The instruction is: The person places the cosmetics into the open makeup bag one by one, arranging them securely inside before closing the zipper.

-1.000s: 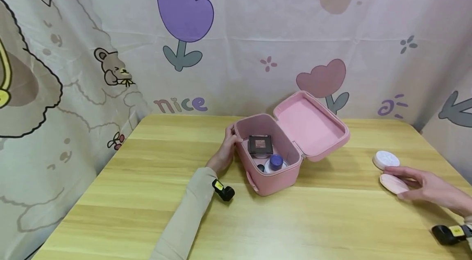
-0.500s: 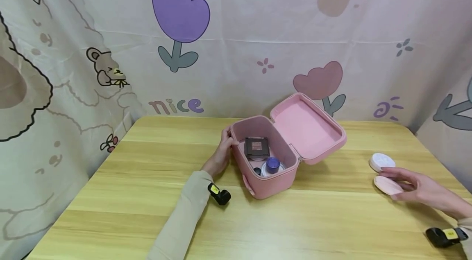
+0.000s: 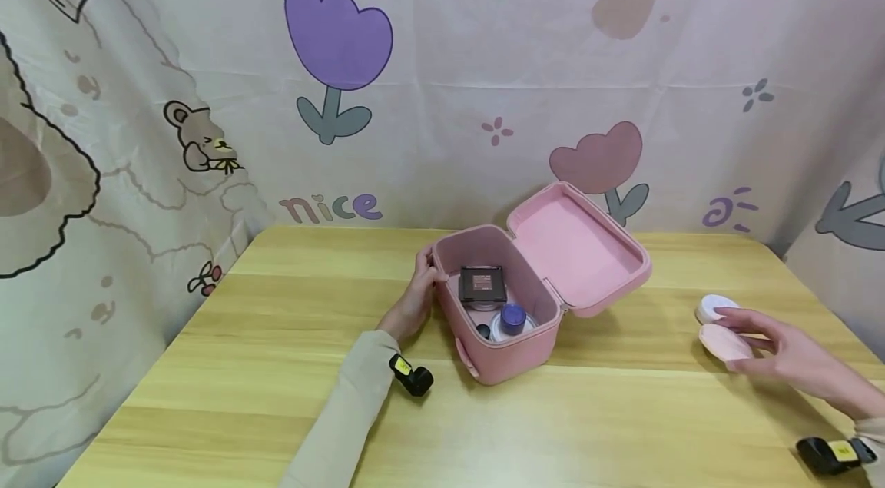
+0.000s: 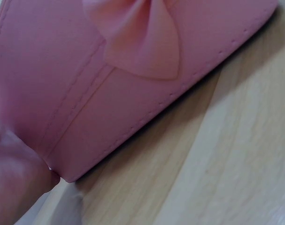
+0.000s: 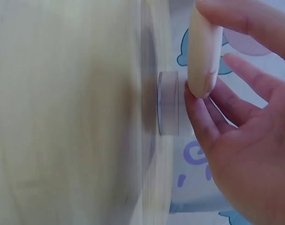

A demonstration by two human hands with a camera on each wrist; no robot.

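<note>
Head view: the right hand [image 3: 788,353] pinched a pink disc [image 3: 723,342] near a white container [image 3: 712,307]; the left hand [image 3: 415,292] held the open case [image 3: 512,357]. Lifting seemed the step — the next move likely called for 1 leftward carry.

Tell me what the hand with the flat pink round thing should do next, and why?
I think the right hand should probably carry the flat pink round thing left, toward the pink box. It pinches it above the table, the box's lid is open, and the left hand grips the box's side, which may steady it.
</note>
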